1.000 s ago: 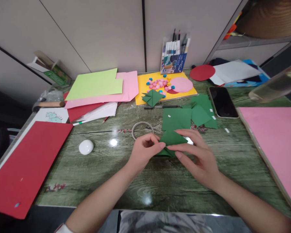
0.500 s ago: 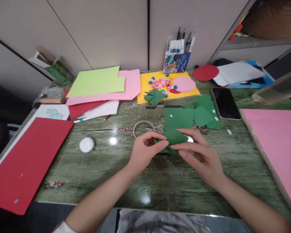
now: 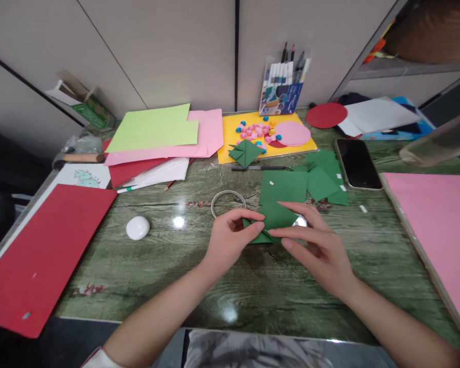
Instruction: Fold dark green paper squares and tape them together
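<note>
- Paper is what your hands are on: a small piece of folded green paper (image 3: 274, 219) lying on the green wood-grain table (image 3: 157, 266), just your side of the flat green squares (image 3: 283, 186)
- Your left hand (image 3: 230, 240) is closed in a pinch, thumb and forefinger tips meeting on the piece's left edge, with the other fingers curled under
- Your right hand (image 3: 318, 245) lies more open: its fingers are stretched flat, the forefinger running along the lower right edge and another finger resting across the top; whether the thumb is under the sheet, you cannot tell from this view
- Judge it as very light and thin, stiff only along its creases, so it will likely flex or spring open wherever a fingertip is not pressing
- It looks smooth and the tabletop is glossy, so expect it to slide if you push sideways instead of down
- Best hold is at the folded edges and corners, where the layers stack up between your two grips; the single-layer middle would probably buckle
- A metal ring (image 3: 228, 202) sits just beyond your left fingertips, and a white oval object (image 3: 138, 227) lies well out to the left of that hand
- A phone (image 3: 357, 163) lies beyond your right hand, well apart from the piece
</note>
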Tool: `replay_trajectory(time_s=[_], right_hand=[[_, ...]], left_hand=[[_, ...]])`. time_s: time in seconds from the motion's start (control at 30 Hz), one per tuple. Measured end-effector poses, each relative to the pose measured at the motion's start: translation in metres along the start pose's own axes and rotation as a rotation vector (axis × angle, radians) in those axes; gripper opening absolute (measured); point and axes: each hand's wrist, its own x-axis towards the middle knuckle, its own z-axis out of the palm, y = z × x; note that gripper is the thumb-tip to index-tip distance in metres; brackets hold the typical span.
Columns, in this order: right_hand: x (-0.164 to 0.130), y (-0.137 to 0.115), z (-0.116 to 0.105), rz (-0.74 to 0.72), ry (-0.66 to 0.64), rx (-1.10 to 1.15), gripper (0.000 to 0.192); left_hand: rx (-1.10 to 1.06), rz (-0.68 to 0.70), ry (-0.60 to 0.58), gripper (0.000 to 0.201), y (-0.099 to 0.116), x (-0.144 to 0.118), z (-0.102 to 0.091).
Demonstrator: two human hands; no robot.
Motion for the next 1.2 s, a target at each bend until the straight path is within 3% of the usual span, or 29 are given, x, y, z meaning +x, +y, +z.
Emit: replay_trajectory(time_s=[0.8,1.2], right_hand=[[-0.001,0.002,0.005,-0.231,0.112,-0.262,0.033],[0.000,0.003,0.008,-0.299,0.109,-0.308,0.034]], left_hand=[[-0.045,-0.044,-0.029,0.011,0.000,0.000,-0.002],[0.013,0.046,-0.089,0.034,0.008,-0.001,0.001]])
